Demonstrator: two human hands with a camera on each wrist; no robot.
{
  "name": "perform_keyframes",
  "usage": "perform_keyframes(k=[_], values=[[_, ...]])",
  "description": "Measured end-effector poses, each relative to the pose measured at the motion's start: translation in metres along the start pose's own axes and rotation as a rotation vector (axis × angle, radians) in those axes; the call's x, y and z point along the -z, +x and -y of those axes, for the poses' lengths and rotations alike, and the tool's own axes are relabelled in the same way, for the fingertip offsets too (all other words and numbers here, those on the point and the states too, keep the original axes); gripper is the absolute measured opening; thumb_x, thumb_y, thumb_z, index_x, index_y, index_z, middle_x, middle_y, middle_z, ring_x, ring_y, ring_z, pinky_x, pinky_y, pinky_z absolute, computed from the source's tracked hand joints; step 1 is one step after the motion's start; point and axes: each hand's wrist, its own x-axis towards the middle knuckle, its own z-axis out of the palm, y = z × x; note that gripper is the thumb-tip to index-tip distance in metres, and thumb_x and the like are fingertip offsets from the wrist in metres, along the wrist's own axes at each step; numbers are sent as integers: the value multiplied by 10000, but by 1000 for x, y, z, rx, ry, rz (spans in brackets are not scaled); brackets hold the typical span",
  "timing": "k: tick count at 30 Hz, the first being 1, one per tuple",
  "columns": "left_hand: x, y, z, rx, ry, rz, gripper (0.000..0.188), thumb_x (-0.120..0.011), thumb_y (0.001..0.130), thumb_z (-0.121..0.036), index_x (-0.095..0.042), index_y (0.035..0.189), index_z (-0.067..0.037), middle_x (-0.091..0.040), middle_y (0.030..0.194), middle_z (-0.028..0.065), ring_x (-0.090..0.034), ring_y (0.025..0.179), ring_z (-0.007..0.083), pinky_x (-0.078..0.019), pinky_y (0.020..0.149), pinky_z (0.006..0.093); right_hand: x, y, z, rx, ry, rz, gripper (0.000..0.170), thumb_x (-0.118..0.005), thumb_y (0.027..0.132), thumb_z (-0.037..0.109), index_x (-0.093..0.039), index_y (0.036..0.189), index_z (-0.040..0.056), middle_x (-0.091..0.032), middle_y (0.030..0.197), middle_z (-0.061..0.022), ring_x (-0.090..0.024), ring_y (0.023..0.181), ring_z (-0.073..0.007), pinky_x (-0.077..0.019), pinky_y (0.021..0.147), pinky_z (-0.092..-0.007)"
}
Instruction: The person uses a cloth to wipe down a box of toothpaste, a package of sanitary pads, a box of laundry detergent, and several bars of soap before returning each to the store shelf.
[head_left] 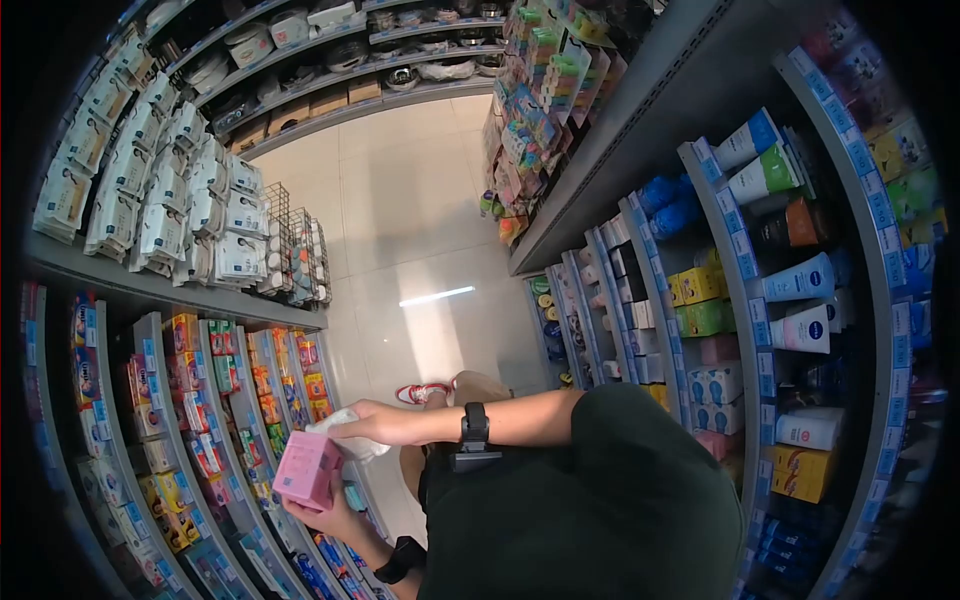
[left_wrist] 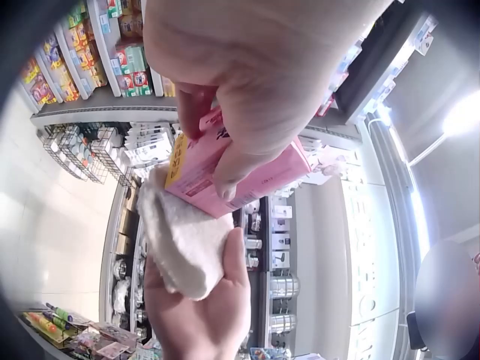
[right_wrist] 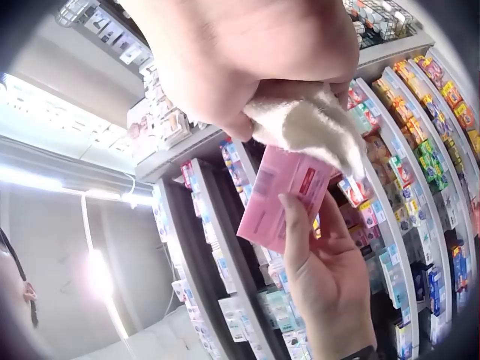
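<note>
A pink box (head_left: 305,468) with printed faces is held up by my left hand (head_left: 335,517), thumb on one side and fingers on another. In the left wrist view a yellow printed strip runs along one end of the pink box (left_wrist: 247,176). My right hand (head_left: 390,422) grips a folded white cloth (head_left: 365,437), fuzzy in texture. In the right wrist view the cloth (right_wrist: 307,127) lies against the upper end of the box, partly covering it. The fingers of the right hand are partly hidden behind the cloth in the left wrist view.
Shelves of small colourful boxed goods (head_left: 205,420) stand right below and beside the hands. White packs (head_left: 165,200) fill a shelf top, with wire baskets (head_left: 300,250) at its end. Shelves of tubes and cartons (head_left: 700,290) line the other side. Tiled floor (head_left: 400,200) lies between.
</note>
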Motion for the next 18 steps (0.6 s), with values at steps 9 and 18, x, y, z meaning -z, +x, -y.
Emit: perform_keyframes(k=[9,18], values=[[67,14,32,203,-333,-91,696,-769,962,-153,-385,1538,-80,-574,1426,138,-635,1203,271,-558,926,404,2,67,-48,35,-411,67,267,-624,985,211,-716,1086,-18,-714,861,-16,-648,801,-101,-518,740,-271],[99,59,32,200,-172,-89,885,-970,695,-102,-437,1398,-29,-570,1322,98,-582,1253,210,-480,1072,370,-70,150,-60,-612,17,-92,351,-599,1054,253,-633,1298,2,-732,1195,-124,-744,1055,-221,-602,943,-357]])
